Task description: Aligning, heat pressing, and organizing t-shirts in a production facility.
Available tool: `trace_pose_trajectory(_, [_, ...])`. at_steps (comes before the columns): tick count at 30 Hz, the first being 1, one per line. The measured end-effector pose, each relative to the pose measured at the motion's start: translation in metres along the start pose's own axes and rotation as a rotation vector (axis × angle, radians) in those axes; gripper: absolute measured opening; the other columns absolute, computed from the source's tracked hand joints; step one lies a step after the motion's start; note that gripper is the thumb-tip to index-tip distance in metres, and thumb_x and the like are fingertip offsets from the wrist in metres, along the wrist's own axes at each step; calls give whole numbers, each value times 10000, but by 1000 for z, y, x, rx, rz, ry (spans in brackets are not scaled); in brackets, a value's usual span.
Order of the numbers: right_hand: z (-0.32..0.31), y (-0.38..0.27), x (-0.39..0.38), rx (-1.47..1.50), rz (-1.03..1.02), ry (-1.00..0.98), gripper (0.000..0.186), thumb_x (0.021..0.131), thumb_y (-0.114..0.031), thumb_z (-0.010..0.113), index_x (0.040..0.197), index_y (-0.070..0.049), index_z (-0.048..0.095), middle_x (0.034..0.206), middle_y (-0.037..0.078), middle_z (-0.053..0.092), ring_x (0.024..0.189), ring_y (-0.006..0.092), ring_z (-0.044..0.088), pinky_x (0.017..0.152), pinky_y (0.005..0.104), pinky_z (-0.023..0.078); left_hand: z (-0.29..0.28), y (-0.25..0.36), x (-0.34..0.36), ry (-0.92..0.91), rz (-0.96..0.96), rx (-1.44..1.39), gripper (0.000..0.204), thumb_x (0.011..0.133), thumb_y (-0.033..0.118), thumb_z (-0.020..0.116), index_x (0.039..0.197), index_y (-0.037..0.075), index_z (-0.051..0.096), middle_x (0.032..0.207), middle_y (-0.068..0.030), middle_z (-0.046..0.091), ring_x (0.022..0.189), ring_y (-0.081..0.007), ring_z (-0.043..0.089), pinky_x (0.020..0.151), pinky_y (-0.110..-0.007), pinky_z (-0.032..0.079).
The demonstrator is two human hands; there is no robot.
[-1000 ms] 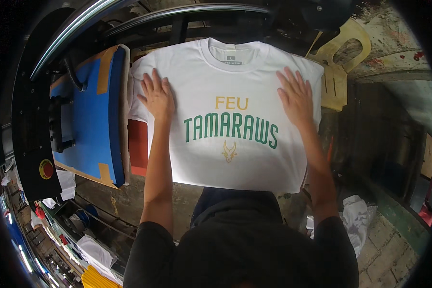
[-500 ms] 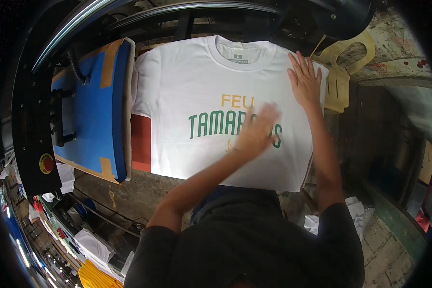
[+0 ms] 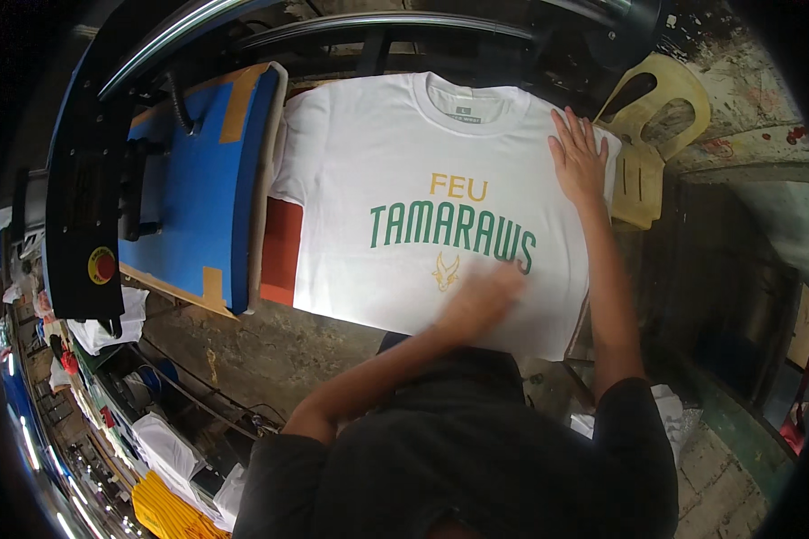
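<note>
A white T-shirt [image 3: 351, 162] lies spread face up on a press bed, its collar away from me. Yellow and green lettering with a small yellow horned-head emblem [image 3: 445, 271] is printed on its chest. My right hand [image 3: 580, 163] rests flat on the shirt near the right shoulder, fingers extended. Lower down, my left hand [image 3: 484, 301] is over the cloth just right of the emblem. Motion smears its fingers, so their pose is unclear. A red edge of the bed [image 3: 281, 256] shows under the left sleeve.
Left of the shirt stands a blue press plate [image 3: 198, 189] with brown tape, beside a black machine arm [image 3: 85, 198] bearing a red button [image 3: 102, 266]. Metal rails [image 3: 386, 29] cross the far side. A yellow plastic chair [image 3: 643, 171] is at right. Yellow folded cloth [image 3: 166, 508] lies lower left.
My left hand has moved down toward the hem, off the lettering, uncovering the emblem. My right hand stays on the shirt. The whole view has shifted slightly.
</note>
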State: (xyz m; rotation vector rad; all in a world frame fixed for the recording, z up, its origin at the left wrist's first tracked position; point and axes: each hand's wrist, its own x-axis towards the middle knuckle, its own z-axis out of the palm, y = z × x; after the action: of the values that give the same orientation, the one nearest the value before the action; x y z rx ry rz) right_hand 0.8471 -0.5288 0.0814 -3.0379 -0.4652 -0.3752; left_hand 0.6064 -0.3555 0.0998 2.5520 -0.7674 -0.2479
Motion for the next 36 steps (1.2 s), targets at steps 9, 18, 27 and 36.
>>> trace_pose_trajectory(9, [-8, -30, -2, 47, 118, -41, 443, 922, -368, 365, 1347, -242, 346, 1432, 25, 271, 1315, 274, 239, 1030, 556, 172, -56, -88, -175, 305, -860, 295, 521, 915, 328, 363, 1399, 168, 254, 1464, -75, 189, 1350, -278, 157, 1066, -525, 48])
trace_pose_trajectory(18, [-142, -324, -34, 948, -487, 432, 323, 756, 5, 556, 1074, -48, 575, 1251, 124, 484, 1118, 294, 482, 934, 379, 379, -21, -85, -322, 351, -989, 303, 522, 904, 305, 399, 1388, 155, 271, 1479, -106, 99, 1359, -291, 102, 1044, -571, 3])
trace_pose_trajectory(27, [-285, -630, -91, 1160, -1107, 710, 232, 757, -66, 553, 971, 11, 602, 1168, 184, 512, 1046, 301, 521, 886, 391, 423, 137, -106, -647, -144, -1143, -31, 320, 865, 265, 466, 1033, 24, 594, 1127, -216, 544, 1046, -351, 501, 906, -437, 385])
trace_pose_trajectory(36, [-256, -731, -100, 714, -1000, 385, 280, 746, -90, 526, 1001, 24, 550, 1128, 211, 482, 1000, 315, 489, 847, 395, 420, 236, -25, -746, 60, -1671, -874, 282, 861, 234, 468, 949, 8, 611, 885, -173, 627, 801, -337, 578, 740, -392, 455])
